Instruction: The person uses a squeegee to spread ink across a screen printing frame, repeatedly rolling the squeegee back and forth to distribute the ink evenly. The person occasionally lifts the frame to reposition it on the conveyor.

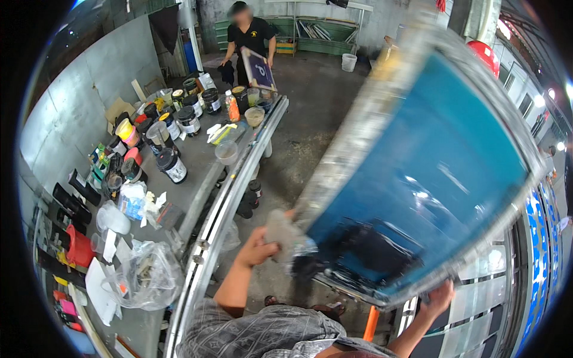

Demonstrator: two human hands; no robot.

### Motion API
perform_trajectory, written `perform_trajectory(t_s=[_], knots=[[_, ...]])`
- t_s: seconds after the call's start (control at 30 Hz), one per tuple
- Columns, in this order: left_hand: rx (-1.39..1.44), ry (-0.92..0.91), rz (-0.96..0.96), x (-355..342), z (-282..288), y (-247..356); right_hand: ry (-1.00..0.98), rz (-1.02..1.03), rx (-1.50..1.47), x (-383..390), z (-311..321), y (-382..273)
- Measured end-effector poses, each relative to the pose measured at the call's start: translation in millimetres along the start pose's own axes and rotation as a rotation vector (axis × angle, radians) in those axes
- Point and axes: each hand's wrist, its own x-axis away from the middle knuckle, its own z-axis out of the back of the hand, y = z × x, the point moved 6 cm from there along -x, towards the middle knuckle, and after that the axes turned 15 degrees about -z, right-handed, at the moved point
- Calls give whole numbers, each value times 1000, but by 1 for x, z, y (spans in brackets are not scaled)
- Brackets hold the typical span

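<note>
A large screen-printing frame [418, 173] with teal mesh and a blurred metal border is held up tilted in front of me. A patch of glossy black ink [373, 250] lies on its lower part. My left hand [259, 244] is closed on a grey, stained piece, perhaps a rag or pad [280, 235], against the frame’s lower-left edge; I cannot tell exactly what it is. My right hand [437, 295] grips the frame’s lower-right corner from the side.
At left, a long table with a metal rail [209, 238] holds several ink tubs [170, 167], a plastic bag [143, 274] and papers. Beyond it a person [253, 42] holds another frame [258, 68]. A white bucket [348, 62] stands behind. Racks with glass-like panels [477, 298] are at right.
</note>
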Motion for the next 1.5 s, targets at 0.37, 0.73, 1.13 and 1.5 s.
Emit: perform_trajectory(t_s=[0.37, 0.73, 1.13, 1.5], knots=[[-200, 876, -196, 121, 202, 3, -770, -156, 523, 35, -390, 131], [-334, 963, -178, -178, 283, -124, -867, 162, 508, -121, -648, 130], [513, 545, 11, -531, 339, -413, -626, 1071, 504, -244, -796, 28], [649, 474, 128, -909, 440, -568, -1170, 1801, -501, -322, -985, 10]])
